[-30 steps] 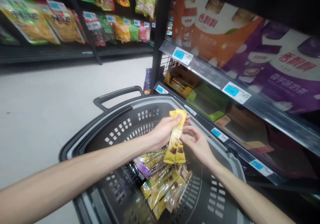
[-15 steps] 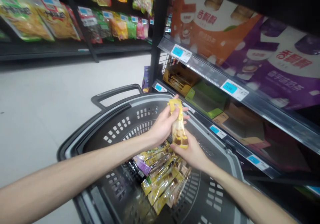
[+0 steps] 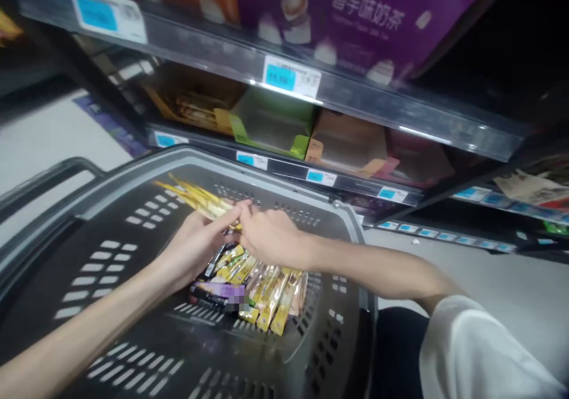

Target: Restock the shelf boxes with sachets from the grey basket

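Several slim yellow sachets (image 3: 200, 200) are bunched together above the basket, fanned out toward the upper left. My left hand (image 3: 195, 242) is closed around their middle, thumb on top. At their lower right end, my right hand (image 3: 267, 233) has its fingers wrapped against them, touching my left fingertips. Beneath both hands, inside a dark grey shopping basket (image 3: 146, 298), lies a pile of yellow and brown sachets (image 3: 271, 304). A purple packet (image 3: 220, 290) and black packets are next to them. My fingers partly hide the held bunch.
Past the basket's far rim stands a low shelf with open display boxes: one with yellow sachets (image 3: 195, 111), a green box (image 3: 271, 123) and a brown box (image 3: 347, 144). A shelf edge (image 3: 213, 67) juts out above, under a large purple carton (image 3: 355, 25). A basket handle (image 3: 57, 188) is at left.
My view has turned right toward the shelf. The sachets have gone from upright, front facing me, to tilted leftward and seen edge-on. My right hand has closed over their end.
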A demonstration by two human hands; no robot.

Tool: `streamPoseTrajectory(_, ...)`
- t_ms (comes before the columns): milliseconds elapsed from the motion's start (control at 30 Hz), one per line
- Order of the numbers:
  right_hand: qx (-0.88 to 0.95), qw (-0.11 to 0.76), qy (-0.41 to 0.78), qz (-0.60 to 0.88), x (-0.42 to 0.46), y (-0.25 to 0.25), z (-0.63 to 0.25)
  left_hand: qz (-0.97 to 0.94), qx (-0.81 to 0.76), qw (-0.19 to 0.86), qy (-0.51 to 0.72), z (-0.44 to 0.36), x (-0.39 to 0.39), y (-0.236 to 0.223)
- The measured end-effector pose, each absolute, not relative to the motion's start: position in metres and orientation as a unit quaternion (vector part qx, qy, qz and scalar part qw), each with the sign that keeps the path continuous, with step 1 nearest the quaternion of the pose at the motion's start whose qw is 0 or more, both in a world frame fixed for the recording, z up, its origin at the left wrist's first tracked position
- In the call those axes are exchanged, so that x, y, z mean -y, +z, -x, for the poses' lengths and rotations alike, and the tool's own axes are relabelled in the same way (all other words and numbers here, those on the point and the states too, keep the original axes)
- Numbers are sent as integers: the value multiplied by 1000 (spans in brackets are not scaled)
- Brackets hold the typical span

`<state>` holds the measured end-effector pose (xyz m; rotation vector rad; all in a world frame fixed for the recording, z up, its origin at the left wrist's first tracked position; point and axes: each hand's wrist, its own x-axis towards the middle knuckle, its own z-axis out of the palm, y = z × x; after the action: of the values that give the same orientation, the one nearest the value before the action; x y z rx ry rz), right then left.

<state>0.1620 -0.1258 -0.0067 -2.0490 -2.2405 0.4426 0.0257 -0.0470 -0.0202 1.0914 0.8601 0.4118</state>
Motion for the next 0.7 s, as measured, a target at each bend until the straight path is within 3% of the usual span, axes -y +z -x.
streamPoseTrajectory(267,734,13,158,660,134,21,-168,-775,-274,518,235,-18,9,11)
streamPoseTrajectory(367,770,-51,196,605,149,32,-167,-814,-202,449,309,-17,-21,33)
streamPoseTrajectory(433,807,-112,219,537,162,38,-163,-869,-171,320,336,-22,-46,46)
streamPoseTrajectory(567,844,-138,233,464,178,40,-150,-944,-160,36,285,-47,-105,58)
streamPoseTrajectory(700,834,-148,285,449,182,10,-132,-945,-272,-41,177,-83,-158,51)
